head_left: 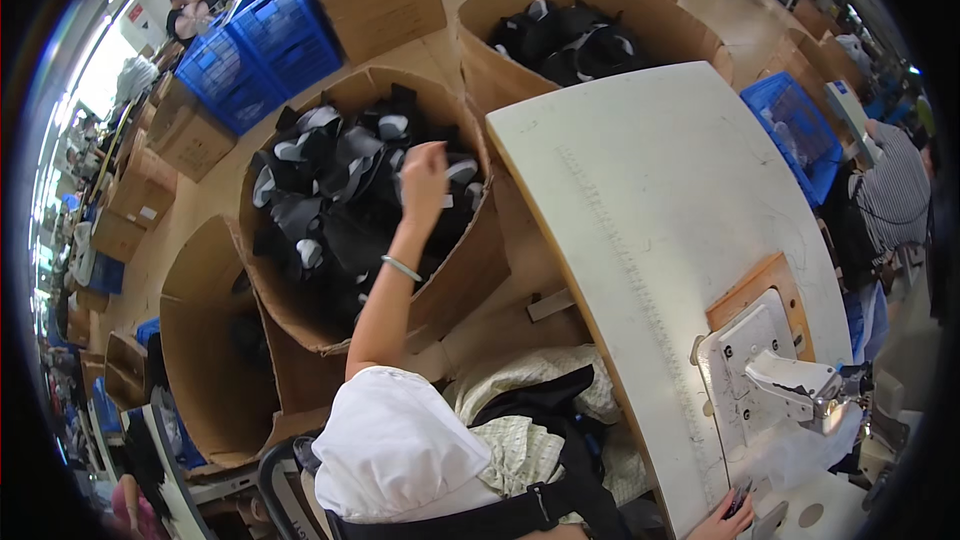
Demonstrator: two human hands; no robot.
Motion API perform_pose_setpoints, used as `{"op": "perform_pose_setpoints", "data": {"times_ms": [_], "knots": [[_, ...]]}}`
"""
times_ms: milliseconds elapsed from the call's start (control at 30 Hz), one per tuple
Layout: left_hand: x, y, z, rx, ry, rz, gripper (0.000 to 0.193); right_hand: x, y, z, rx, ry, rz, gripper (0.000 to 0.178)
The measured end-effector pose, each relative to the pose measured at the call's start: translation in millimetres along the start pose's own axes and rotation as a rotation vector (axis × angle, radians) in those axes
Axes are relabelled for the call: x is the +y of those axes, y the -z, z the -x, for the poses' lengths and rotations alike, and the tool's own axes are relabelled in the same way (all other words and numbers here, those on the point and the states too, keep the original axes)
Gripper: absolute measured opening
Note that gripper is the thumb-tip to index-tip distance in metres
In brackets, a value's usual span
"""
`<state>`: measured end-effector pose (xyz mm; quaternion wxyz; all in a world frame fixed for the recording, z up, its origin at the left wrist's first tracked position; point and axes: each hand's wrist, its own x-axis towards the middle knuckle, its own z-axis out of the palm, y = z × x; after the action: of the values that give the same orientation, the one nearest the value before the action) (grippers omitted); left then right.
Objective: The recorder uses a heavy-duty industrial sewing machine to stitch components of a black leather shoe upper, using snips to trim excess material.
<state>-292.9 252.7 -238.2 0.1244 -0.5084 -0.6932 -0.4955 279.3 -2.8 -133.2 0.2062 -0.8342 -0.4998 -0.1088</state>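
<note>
My left hand (424, 185), with a pale bangle on the wrist, is stretched out over a large open carton (497, 230). Its fingers are curled closed, and whatever they may hold is hidden. Below and around it lies a heap of black fabric pieces (345, 225) with white and grey padded parts. At the lower right, my right hand (718, 523) rests by the near end of the white sewing table (650, 190). It is closed round a small dark pointed tool (738, 502), which looks like thread snips. Beyond it on the table stands a white sewing machine (790, 380).
Another carton (480, 15) of black pieces stands behind, and a taller open carton (205, 340) is at the left. Blue crates (262, 50) stand at the far left. A blue bin (795, 130) and a person in a striped top (890, 190) are beyond the table.
</note>
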Motion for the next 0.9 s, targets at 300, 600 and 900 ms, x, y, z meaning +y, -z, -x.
{"op": "perform_pose_setpoints", "data": {"times_ms": [300,600,900], "knots": [[-222.7,158.8,103.9,0.006,1.02,-0.459,0.095,-0.9,-16.5,-5.5,0.191,0.209,0.074,0.035],[-197.1,104.7,101.8,0.027,0.892,-0.671,0.079,3.2,-35.0,-3.3,-0.014,0.09,-0.201,0.023],[-154.9,111.5,35.5,-0.16,0.439,-0.364,0.038,-32.6,-42.5,-13.9,0.016,0.412,-0.234,0.012]]}}
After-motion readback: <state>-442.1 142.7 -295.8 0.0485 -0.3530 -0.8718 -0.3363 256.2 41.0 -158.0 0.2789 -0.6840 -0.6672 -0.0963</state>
